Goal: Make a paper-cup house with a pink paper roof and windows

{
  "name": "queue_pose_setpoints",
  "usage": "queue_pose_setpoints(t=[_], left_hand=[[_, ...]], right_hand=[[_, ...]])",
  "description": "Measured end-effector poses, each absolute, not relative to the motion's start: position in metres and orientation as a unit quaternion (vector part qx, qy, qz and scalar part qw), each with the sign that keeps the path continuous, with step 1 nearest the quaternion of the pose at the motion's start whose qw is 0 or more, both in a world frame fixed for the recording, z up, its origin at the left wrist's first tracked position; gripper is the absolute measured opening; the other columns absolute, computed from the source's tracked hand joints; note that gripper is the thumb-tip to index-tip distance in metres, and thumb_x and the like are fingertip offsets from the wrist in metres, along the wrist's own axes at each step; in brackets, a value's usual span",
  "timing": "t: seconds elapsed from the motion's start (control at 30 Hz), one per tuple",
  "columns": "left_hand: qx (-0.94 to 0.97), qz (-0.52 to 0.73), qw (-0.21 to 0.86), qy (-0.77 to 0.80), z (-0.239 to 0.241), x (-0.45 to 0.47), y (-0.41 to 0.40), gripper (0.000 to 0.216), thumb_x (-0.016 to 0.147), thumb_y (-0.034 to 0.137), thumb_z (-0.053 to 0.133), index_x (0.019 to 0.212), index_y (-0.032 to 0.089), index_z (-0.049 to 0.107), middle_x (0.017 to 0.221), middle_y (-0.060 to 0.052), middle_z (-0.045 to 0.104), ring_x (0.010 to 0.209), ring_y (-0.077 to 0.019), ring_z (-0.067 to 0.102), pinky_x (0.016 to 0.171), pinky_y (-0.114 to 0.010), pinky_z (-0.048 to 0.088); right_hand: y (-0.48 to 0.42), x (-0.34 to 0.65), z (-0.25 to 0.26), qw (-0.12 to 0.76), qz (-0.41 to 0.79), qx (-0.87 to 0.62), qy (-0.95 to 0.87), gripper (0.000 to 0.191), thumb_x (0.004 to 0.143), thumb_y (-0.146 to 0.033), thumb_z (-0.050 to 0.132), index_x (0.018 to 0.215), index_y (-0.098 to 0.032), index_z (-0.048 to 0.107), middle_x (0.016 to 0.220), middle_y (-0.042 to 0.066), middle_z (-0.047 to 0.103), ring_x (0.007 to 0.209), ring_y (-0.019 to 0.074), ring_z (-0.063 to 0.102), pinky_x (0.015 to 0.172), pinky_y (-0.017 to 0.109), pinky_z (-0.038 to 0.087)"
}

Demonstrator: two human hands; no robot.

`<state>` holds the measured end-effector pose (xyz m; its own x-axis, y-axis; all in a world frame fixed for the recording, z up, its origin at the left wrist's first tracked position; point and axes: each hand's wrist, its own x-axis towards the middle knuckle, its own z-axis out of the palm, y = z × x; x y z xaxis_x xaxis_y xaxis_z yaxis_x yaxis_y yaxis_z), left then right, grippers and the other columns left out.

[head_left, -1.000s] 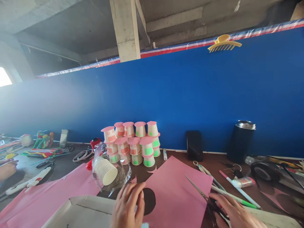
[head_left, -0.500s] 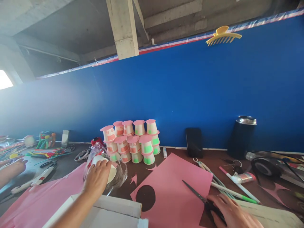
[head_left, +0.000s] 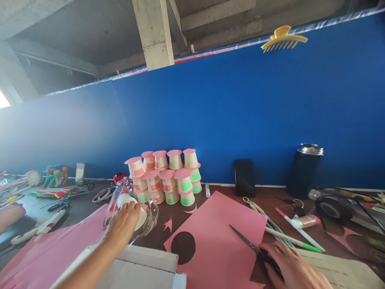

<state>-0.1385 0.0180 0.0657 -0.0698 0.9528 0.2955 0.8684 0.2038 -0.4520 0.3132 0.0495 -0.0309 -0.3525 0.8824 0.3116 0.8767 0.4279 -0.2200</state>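
Note:
My left hand (head_left: 124, 222) is closed over white paper cups (head_left: 140, 220) that lie on their side in a clear plastic bag (head_left: 152, 214). Its fingers hide part of the cups. At the lower right, my right hand (head_left: 290, 265) grips the dark handles of a pair of scissors (head_left: 245, 240), the blades pointing up and left over a sheet of pink paper (head_left: 222, 228). A round hole is cut in that sheet, and small pink scraps (head_left: 168, 224) lie beside it. Behind stand stacked paper cups (head_left: 170, 180) with pink discs between them and red or green drawings.
An open white box (head_left: 144, 263) sits under my left forearm. More pink paper (head_left: 63, 245) and a glue gun (head_left: 45, 226) lie left, near another person's hand (head_left: 12, 216). To the right are pens (head_left: 296, 241), a black phone (head_left: 244, 178), a dark flask (head_left: 305, 172) and tape (head_left: 333, 208).
The view has shifted slightly. My left hand stays on the cups and my right hand keeps hold of the scissors. The other person's hand at the left edge has moved a little.

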Motion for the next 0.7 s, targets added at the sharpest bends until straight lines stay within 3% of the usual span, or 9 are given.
queue_pose_setpoints(t=[0.2,0.33,0.43,0.5,0.57,0.6,0.7], left_hand=[[-0.66,0.075,0.274,-0.695,0.078,-0.127,0.014,0.036,0.082,-0.003,0.039,0.087,0.013,0.071,0.092,-0.014,0.067,0.092,-0.0329,0.062,0.078,-0.044,0.047],[-0.69,0.013,0.331,-0.643,0.096,-0.106,-0.009,0.029,0.085,0.007,0.044,0.081,0.018,0.071,0.08,-0.009,0.064,0.079,-0.0304,0.062,0.072,-0.044,0.046],[-0.694,-0.139,0.39,-0.59,0.109,-0.078,-0.031,0.024,0.092,0.025,0.048,0.103,0.022,0.069,0.082,-0.005,0.064,0.075,-0.026,0.063,0.069,-0.041,0.047],[-0.675,-0.273,0.399,-0.558,0.113,-0.054,-0.036,0.027,0.094,0.028,0.05,0.117,0.027,0.063,0.089,-0.002,0.065,0.072,-0.019,0.064,0.066,-0.033,0.047],[-0.693,-0.374,0.339,-0.515,0.11,-0.027,-0.031,0.023,0.092,0.023,0.055,0.113,0.027,0.063,0.093,-0.002,0.065,0.077,-0.0159,0.066,0.067,-0.026,0.049],[-0.707,-0.409,0.281,-0.504,0.105,-0.012,-0.025,0.019,0.091,0.02,0.055,0.108,0.025,0.061,0.095,-0.003,0.065,0.081,-0.0162,0.067,0.071,-0.025,0.051],[-0.695,-0.489,0.093,-0.519,0.078,0.031,0.002,0.012,0.089,0.016,0.053,0.097,0.024,0.054,0.088,-0.001,0.063,0.071,-0.0134,0.066,0.064,-0.022,0.053]], right_hand=[[0.05,0.313,-0.032,0.199,-0.022,-0.525,-0.827,0.033,0.087,-0.022,0.045,0.11,-0.027,0.067,0.11,0.007,0.074,0.092,0.025,0.074,0.072,0.036,0.062],[0.049,0.312,-0.038,0.2,-0.036,-0.53,-0.823,0.034,0.088,-0.022,0.045,0.114,-0.027,0.066,0.112,0.008,0.073,0.092,0.0262,0.074,0.071,0.038,0.062],[0.046,0.31,-0.033,0.211,-0.033,-0.541,-0.813,0.029,0.09,-0.026,0.046,0.11,-0.028,0.067,0.108,0.007,0.073,0.09,0.0272,0.073,0.069,0.04,0.061],[0.043,0.308,-0.023,0.247,-0.029,-0.552,-0.796,0.027,0.091,-0.032,0.046,0.11,-0.029,0.066,0.107,0.007,0.072,0.09,0.0277,0.072,0.069,0.041,0.06],[0.041,0.304,-0.01,0.308,-0.003,-0.549,-0.777,0.028,0.091,-0.035,0.048,0.113,-0.028,0.064,0.108,0.007,0.071,0.095,0.0273,0.07,0.075,0.04,0.059],[0.04,0.302,-0.005,0.335,0.033,-0.541,-0.771,0.027,0.092,-0.037,0.048,0.111,-0.028,0.064,0.103,0.006,0.072,0.09,0.0242,0.07,0.075,0.036,0.058],[0.038,0.294,0.005,0.377,0.192,-0.531,-0.734,0.032,0.095,-0.046,0.046,0.113,-0.026,0.063,0.09,0.002,0.073,0.069,0.0163,0.068,0.063,0.024,0.056]])
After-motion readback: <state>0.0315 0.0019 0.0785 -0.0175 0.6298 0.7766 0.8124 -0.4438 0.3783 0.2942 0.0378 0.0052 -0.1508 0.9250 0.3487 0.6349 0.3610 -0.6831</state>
